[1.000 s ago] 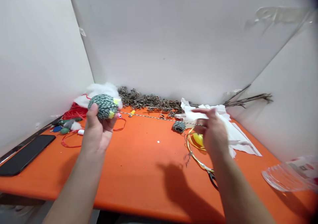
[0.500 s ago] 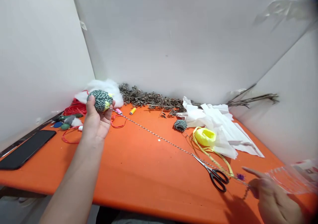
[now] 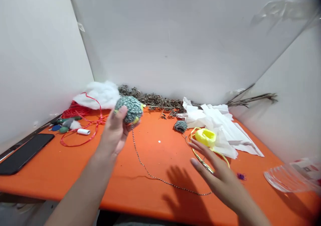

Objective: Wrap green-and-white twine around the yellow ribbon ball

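My left hand [image 3: 114, 132] grips a ball of green-and-white twine [image 3: 129, 108] above the orange table [image 3: 75, 172]. A loose length of the same twine [image 3: 150, 176] hangs from the ball and trails across the table toward my right hand [image 3: 215, 177]. That hand hovers low over the table with its fingers stretched out and nothing in it. It covers part of a pair of scissors [image 3: 200, 160]. A yellow ribbon roll [image 3: 205, 137] lies just beyond its fingertips. A small second twine ball [image 3: 180, 126] sits behind.
White tissue paper [image 3: 223, 127], dry twigs [image 3: 155, 100], white stuffing [image 3: 99, 94], red cord [image 3: 80, 125], a white spool [image 3: 83, 131] and a black phone [image 3: 22, 154] lie around. A clear plastic bag [image 3: 291, 179] sits at the right edge. White walls enclose three sides.
My left hand carried the twine ball rightward toward the middle. My right hand let go of the taut strand, which now lies slack, and moved back in over the scissors.
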Action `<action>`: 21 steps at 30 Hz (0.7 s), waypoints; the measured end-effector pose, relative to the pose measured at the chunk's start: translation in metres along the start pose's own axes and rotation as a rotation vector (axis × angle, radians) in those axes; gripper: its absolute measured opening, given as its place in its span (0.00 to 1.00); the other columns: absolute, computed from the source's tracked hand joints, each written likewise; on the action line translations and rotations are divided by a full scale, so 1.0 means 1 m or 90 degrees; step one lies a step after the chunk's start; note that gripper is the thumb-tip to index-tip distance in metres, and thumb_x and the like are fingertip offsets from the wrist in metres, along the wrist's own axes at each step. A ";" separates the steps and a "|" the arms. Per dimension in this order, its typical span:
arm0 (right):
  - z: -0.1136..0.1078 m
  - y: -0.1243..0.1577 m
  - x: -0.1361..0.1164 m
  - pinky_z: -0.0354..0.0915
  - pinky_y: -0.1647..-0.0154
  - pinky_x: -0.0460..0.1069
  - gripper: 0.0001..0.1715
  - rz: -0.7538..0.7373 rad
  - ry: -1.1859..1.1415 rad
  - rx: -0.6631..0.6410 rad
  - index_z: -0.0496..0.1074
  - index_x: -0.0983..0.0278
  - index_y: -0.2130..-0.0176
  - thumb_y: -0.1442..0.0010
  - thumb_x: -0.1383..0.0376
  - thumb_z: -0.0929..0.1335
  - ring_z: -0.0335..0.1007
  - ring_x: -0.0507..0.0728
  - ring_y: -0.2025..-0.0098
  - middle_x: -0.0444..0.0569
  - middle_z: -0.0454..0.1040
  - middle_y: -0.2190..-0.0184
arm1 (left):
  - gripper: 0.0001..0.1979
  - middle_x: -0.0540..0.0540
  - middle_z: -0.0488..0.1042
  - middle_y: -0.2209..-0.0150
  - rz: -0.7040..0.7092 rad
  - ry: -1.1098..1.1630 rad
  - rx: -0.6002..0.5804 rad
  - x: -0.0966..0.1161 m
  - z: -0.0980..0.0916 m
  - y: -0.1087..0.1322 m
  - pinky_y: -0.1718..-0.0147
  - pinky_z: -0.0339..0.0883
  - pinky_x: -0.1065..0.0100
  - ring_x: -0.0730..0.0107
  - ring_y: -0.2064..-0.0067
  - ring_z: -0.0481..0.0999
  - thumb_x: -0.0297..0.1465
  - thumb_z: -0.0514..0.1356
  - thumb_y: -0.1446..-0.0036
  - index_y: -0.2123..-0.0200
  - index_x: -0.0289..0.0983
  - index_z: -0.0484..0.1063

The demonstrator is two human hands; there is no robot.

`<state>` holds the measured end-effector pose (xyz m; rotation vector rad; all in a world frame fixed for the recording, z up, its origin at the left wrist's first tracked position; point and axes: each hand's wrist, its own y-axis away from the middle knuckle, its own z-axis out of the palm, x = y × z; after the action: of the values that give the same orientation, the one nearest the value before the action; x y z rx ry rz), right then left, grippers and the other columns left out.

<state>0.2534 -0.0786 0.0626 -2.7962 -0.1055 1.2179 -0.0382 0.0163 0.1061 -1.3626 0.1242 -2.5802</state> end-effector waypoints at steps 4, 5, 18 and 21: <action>0.055 -0.043 -0.047 0.62 0.36 0.61 0.45 -0.058 -0.322 -0.139 0.44 0.52 0.27 0.33 0.46 0.65 0.60 0.63 0.31 0.58 0.66 0.34 | 0.27 0.40 0.78 0.50 -0.038 -0.099 -0.071 -0.034 0.008 0.012 0.59 0.78 0.64 0.59 0.53 0.80 0.42 0.70 0.48 0.48 0.38 0.71; 0.067 -0.052 -0.053 0.62 0.36 0.61 0.49 -0.059 -0.360 -0.148 0.41 0.54 0.26 0.34 0.45 0.66 0.62 0.62 0.33 0.59 0.69 0.37 | 0.28 0.40 0.78 0.51 -0.019 -0.133 -0.076 -0.041 0.009 0.013 0.56 0.77 0.63 0.58 0.52 0.80 0.41 0.71 0.50 0.48 0.38 0.71; 0.106 -0.077 -0.033 0.46 0.76 0.47 0.29 -0.042 -0.371 -0.011 0.69 0.65 0.44 0.35 0.49 0.68 0.45 0.50 0.78 0.34 0.51 0.81 | 0.22 0.42 0.80 0.57 -0.192 -0.095 -0.013 -0.092 -0.018 0.007 0.68 0.78 0.69 0.65 0.62 0.80 0.40 0.72 0.50 0.55 0.37 0.75; 0.107 -0.079 -0.033 0.44 0.76 0.47 0.22 -0.038 -0.373 0.020 0.73 0.64 0.58 0.37 0.48 0.69 0.45 0.50 0.78 0.35 0.51 0.81 | 0.21 0.42 0.80 0.58 -0.243 -0.058 -0.006 -0.095 -0.020 0.008 0.72 0.78 0.72 0.67 0.64 0.80 0.40 0.72 0.50 0.56 0.37 0.76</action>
<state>0.1506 0.0028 0.0229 -2.2990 -0.2033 1.9540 -0.0016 0.0305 0.0173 -1.6422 -0.1560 -2.8105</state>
